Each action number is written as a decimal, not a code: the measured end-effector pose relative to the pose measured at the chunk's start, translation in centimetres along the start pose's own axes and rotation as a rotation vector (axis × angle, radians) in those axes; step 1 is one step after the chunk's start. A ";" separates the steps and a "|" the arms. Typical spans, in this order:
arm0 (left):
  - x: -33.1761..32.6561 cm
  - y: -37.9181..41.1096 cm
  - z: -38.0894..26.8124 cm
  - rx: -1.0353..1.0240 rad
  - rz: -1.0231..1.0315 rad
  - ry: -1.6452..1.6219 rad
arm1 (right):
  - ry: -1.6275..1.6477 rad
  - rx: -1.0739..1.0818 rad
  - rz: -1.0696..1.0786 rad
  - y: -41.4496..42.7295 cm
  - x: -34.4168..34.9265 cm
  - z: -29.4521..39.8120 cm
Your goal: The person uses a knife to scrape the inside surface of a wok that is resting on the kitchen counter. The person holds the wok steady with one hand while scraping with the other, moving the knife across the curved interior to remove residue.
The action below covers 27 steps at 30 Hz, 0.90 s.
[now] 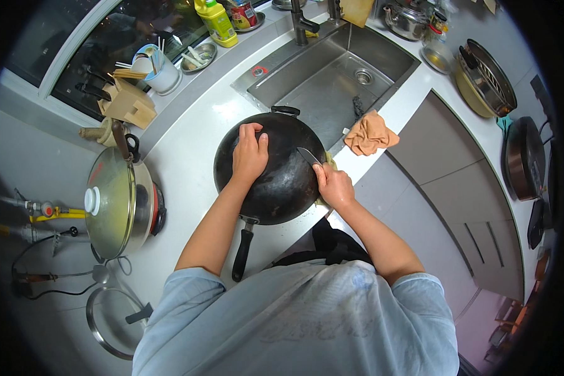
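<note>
A dark wok (284, 190) lies upside down on the white counter, its rounded underside facing up. Its long black handle (242, 254) points towards me, and a small loop handle (285, 111) is on the far side. My left hand (250, 154) rests on the wok's underside, thumb apart from the fingers, holding nothing. My right hand (334, 185) grips a small knife (309, 156) by its handle. The blade lies over the wok's right part and seems to touch it. A yellowish-green cloth (332, 161) shows partly at the wok's right edge.
Beyond the wok is a steel sink (319, 77) with a black faucet (301, 26). An orange cloth (370, 134) lies on the counter's front edge. To the left stand a glass-lidded pan (115, 202) and a knife block (128, 103). A round electric pan (524, 157) is at right.
</note>
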<state>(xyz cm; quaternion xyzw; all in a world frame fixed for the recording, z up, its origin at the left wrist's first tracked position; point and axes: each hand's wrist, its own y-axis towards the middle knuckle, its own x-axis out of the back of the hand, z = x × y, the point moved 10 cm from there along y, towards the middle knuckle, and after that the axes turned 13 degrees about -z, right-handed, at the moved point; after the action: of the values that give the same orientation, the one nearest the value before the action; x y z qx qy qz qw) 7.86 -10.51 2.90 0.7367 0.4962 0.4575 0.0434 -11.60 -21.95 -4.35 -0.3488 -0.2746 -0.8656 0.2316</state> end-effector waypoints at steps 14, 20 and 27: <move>-0.2 -0.1 -0.2 -0.024 0.011 0.042 | 0.083 -0.036 -0.035 -0.1 -0.9 -0.3; -0.2 -0.3 -0.6 -0.035 0.018 0.038 | 0.037 -0.147 -0.044 1.9 -0.8 -3.0; -0.4 0.0 -0.8 -0.038 0.029 0.044 | 0.025 -0.161 0.001 2.5 -0.7 -3.2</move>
<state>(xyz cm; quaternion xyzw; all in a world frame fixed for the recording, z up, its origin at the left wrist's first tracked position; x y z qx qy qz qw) 7.27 -11.13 3.14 0.7325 0.4776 0.4836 0.0397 -11.17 -25.73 -6.05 -0.3556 -0.2009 -0.8891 0.2067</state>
